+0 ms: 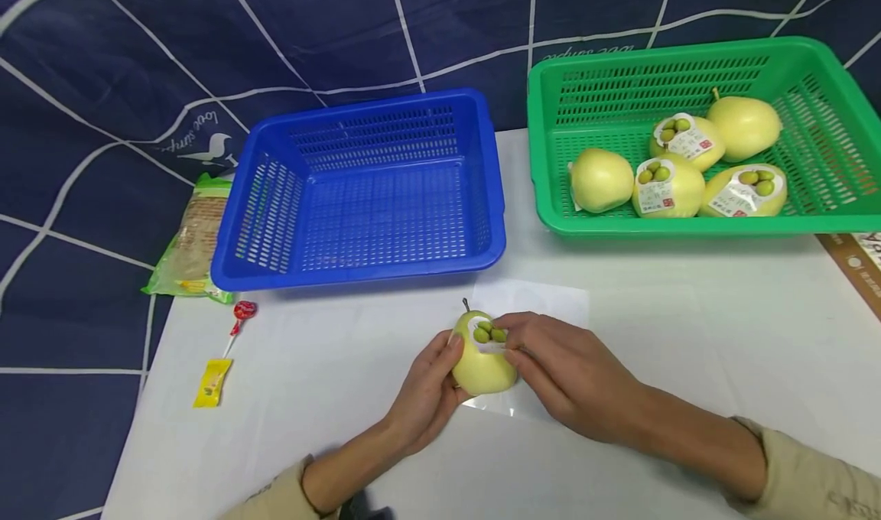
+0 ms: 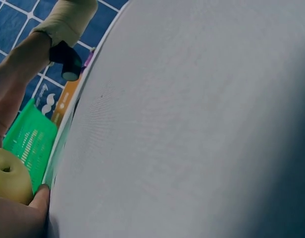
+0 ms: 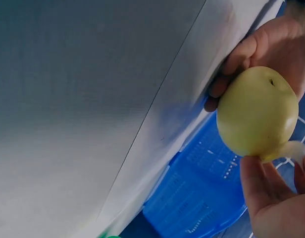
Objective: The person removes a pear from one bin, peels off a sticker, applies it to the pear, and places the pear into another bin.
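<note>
My left hand (image 1: 432,386) holds a pale yellow-green pear (image 1: 484,373) above the white table, its stem pointing away. A white sticker (image 1: 479,342) with a picture of green fruit is on the pear's upper side. At the sticker's right edge, my right hand (image 1: 578,371) pinches it between thumb and fingers. In the right wrist view, part of the sticker (image 3: 293,151) stands away from the pear's skin. The left wrist view catches only the pear's lower end (image 2: 11,176) and some left-hand fingers.
Behind the hands stands a blue basket (image 1: 358,271). A green basket (image 1: 688,225) at the back right contains several pears, most with stickers. A clear sheet (image 1: 551,302) lies beneath the hands. At left are a bagged food (image 1: 199,233), a red lollipop (image 1: 245,310) and a yellow packet (image 1: 212,383).
</note>
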A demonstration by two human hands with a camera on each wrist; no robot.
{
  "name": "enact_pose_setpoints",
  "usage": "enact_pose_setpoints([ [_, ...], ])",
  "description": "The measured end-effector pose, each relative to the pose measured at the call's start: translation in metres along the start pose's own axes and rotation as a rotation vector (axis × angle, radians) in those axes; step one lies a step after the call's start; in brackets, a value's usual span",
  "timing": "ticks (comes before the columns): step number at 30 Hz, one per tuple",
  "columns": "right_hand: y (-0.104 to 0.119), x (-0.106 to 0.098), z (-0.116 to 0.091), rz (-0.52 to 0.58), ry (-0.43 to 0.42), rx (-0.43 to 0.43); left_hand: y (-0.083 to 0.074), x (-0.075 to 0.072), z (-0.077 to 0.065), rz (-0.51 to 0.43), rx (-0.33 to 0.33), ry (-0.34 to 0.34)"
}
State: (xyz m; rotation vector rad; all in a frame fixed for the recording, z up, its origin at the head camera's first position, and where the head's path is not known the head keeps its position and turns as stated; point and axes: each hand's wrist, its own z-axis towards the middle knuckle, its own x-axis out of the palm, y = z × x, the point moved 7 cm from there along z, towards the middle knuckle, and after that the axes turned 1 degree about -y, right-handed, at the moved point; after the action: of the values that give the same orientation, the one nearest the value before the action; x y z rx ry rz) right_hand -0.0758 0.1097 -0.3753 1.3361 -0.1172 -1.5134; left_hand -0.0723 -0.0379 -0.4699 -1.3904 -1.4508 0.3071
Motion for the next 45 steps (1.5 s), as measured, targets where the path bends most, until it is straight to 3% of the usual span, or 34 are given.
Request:
enact_pose_setpoints([
  [7,0.0,0.007,-0.006,-0.019,0.073,0.018,0.0,-0.001,-0.001,0.029,-0.012,-0.007],
  [12,0.005,0.009,-0.009,-0.011,0.065,-0.041,-0.001,0.001,-0.001,0.041,0.0,0.026],
  [17,0.013,0.011,-0.01,0.009,0.05,-0.093,-0.003,0.003,-0.002,0.109,0.045,0.058],
  [22,0.004,0.012,-0.01,0.03,0.049,0.033,-0.002,0.004,-0.001,0.201,0.06,0.055],
  [26,-0.007,0.013,-0.01,0.081,0.045,0.13,-0.004,0.007,-0.002,0.2,0.039,0.043],
  [34,-0.016,0.013,-0.01,0.315,0.065,0.254,-0.009,0.007,-0.006,0.205,0.042,-0.028],
  [38,-0.023,0.014,-0.01,0.44,0.058,0.36,-0.012,0.004,-0.01,0.184,0.058,-0.082],
  [42,-0.029,0.018,-0.01,0.51,0.081,0.445,-0.012,0.004,-0.011,0.157,0.065,-0.064],
  [45,-0.029,0.019,-0.01,0.549,0.1,0.458,-0.014,0.006,-0.012,0.217,0.083,-0.034],
])
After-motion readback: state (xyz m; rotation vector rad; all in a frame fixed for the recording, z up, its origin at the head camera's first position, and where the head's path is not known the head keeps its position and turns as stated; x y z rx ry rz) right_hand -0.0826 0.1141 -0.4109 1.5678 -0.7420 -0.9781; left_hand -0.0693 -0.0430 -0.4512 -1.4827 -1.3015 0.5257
